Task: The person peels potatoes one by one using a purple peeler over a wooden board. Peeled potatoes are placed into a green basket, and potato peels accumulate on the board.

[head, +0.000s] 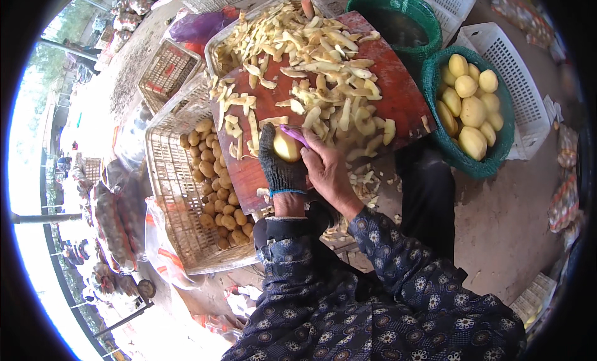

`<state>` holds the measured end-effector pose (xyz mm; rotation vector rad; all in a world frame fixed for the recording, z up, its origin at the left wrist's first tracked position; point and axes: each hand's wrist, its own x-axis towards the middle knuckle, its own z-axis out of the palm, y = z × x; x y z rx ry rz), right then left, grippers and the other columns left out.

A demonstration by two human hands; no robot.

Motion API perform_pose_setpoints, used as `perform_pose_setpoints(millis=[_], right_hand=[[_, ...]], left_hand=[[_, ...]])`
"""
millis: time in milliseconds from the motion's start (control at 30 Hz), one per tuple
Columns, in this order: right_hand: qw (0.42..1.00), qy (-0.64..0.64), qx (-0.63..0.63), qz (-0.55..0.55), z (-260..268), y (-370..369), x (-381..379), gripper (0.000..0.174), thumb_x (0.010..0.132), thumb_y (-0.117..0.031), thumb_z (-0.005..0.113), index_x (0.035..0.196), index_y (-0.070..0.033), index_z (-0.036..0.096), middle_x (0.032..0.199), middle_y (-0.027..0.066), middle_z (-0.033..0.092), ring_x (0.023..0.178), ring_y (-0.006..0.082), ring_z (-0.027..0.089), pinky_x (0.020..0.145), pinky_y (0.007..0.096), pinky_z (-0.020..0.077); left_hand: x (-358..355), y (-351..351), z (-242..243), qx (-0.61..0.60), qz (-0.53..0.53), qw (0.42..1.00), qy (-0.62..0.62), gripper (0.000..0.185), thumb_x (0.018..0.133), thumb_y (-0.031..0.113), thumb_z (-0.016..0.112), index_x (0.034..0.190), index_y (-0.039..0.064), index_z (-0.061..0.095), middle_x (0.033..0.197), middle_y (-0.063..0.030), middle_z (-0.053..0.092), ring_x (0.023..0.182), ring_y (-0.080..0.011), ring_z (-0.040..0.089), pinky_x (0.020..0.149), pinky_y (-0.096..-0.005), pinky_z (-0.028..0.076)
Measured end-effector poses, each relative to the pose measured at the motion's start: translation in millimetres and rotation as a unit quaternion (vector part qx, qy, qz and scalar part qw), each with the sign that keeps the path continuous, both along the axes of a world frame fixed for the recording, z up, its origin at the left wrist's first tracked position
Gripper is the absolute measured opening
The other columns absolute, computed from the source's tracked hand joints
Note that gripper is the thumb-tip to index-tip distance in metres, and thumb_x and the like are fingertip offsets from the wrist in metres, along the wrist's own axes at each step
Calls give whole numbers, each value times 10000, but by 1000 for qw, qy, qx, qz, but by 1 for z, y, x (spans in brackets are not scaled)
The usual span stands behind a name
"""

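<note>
My left hand (pixel 280 172), in a dark knitted glove with a blue cuff edge, holds a pale peeled potato (pixel 286 146). My bare right hand (pixel 329 172) grips a purple-handled peeler (pixel 295 134), its head close to the potato's upper side. Both hands are over the near edge of a reddish board (pixel 249 179). Potato peelings (pixel 322 86) lie heaped across the board. To the left, a plastic crate (pixel 172 221) holds many unpeeled potatoes (pixel 224 193). On the right, a green mesh-lined tub (pixel 499 156) contains peeled potatoes (pixel 472 110).
A second green tub (pixel 436 20) at the top right holds dark water. White perforated crates (pixel 517 72) stand behind the tubs. More peelings fill a container (pixel 212 53) beyond the board. A smaller crate (pixel 170 72) and filled sacks (pixel 114 221) are at left.
</note>
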<state>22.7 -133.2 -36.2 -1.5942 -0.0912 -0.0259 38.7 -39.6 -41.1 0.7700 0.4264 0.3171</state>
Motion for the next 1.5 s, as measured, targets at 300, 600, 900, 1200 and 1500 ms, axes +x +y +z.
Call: perform_pose_setpoints(millis=[300, 600, 900, 1200, 1500], right_hand=[[997, 20, 21, 66, 9, -11, -45, 374, 863, -66, 556, 1222, 34, 536, 944, 151, 656, 777, 115, 587, 692, 249, 478], [994, -29, -104, 22, 4, -6, 24, 337, 857, -159, 532, 1145, 6, 592, 811, 224, 617, 681, 284, 632, 625, 344, 487], [993, -63, -95, 16, 12, -3, -56, 338, 851, -98, 549, 1170, 10, 575, 830, 231, 633, 685, 311, 636, 624, 333, 504], [998, -43, -36, -6, 11, -10, 24, 352, 874, -139, 520, 1182, 27, 560, 886, 192, 633, 752, 183, 627, 676, 295, 481], [996, -53, -51, 42, 5, -11, 14, 317, 851, -131, 556, 1127, 20, 595, 875, 249, 627, 767, 333, 650, 646, 342, 505]], left_hand=[[-17, 23, -13, 229, -52, 971, 35, 458, 717, 153, 738, 1102, 34, 522, 909, -76, 607, 824, -175, 605, 681, -273, 525], [-7, 10, -18, 522, 36, 851, 39, 791, 607, 62, 815, 1278, -5, 401, 1056, -79, 571, 896, -160, 586, 752, -292, 523], [0, 17, -18, 121, 54, 990, 43, 569, 628, 156, 805, 1089, -6, 515, 975, -78, 587, 856, -194, 595, 758, -289, 512], [-12, 18, 4, 631, -43, 773, 57, 615, 611, 175, 795, 1125, -12, 514, 984, -92, 593, 877, -241, 597, 822, -307, 487], [5, 8, -6, -7, 6, 999, 32, 236, 816, 293, 637, 915, 85, 585, 839, -74, 613, 755, -216, 611, 674, -334, 531]])
